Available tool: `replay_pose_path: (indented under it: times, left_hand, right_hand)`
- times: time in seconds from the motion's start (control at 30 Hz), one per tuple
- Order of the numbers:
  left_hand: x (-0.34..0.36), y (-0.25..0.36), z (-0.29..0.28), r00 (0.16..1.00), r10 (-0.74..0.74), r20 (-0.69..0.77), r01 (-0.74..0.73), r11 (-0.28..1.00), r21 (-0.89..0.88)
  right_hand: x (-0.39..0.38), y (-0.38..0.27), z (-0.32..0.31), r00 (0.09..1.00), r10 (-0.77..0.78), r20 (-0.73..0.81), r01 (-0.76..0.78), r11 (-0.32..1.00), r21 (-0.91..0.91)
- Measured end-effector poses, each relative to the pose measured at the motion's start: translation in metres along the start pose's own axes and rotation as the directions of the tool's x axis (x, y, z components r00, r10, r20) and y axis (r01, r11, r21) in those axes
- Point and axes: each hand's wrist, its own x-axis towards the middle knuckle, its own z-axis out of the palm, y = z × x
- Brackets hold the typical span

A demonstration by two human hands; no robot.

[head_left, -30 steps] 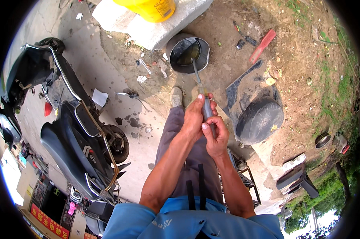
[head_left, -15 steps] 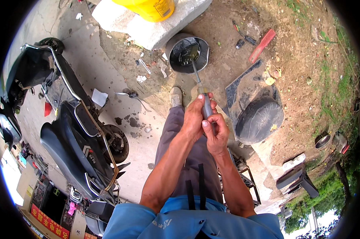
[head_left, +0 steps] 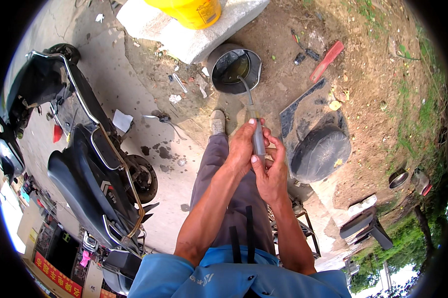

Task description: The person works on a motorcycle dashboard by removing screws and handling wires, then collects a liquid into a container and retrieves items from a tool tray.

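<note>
My left hand [head_left: 241, 149] grips the upper part of a translucent syringe-like tool [head_left: 258, 138], thumb along its barrel. My right hand [head_left: 271, 174] is just below, holding the lower end with thumb and curled fingers, its index finger a little raised. From the tool's far end a thin grey tube [head_left: 249, 92] reaches into a dark round container [head_left: 219, 69] on the dirt, where its tip meets murky, yellowish-brown liquid [head_left: 234, 74]. My shoe [head_left: 217, 122] stands below the container.
A black scooter [head_left: 72, 179] fills the left. A yellow bucket [head_left: 194, 12] rests on a concrete block [head_left: 154, 35] above the container. To the right lie a red strip [head_left: 327, 62], tool-like small items [head_left: 311, 53], a black rounded object [head_left: 320, 154] and a metal frame [head_left: 306, 228].
My right hand's fingers have lifted and loosened slightly on the tool. The tube looks more bent near the container. The liquid's surface, rippled half a second ago, looks calmer.
</note>
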Motion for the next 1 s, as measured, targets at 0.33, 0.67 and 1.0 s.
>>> replay_pose_path:
  times: [0.33, 0.67, 1.0]
  left_hand:
    - [-0.001, -0.003, 0.009, 0.998, -0.025, 0.057, 0.035, 0.982, -0.186]
    - [0.001, -0.006, 0.015, 0.999, -0.041, 0.018, 0.044, 0.977, -0.208]
    - [0.001, 0.001, 0.023, 0.997, -0.062, -0.046, 0.053, 0.981, -0.185]
  right_hand:
    - [-0.003, 0.005, 0.003, 0.994, 0.087, -0.073, -0.098, 0.983, -0.153]
    - [-0.013, 0.002, 0.006, 0.995, -0.055, -0.081, 0.043, 0.989, -0.143]
    - [-0.012, -0.009, 0.008, 0.995, 0.079, -0.057, -0.085, 0.99, -0.116]
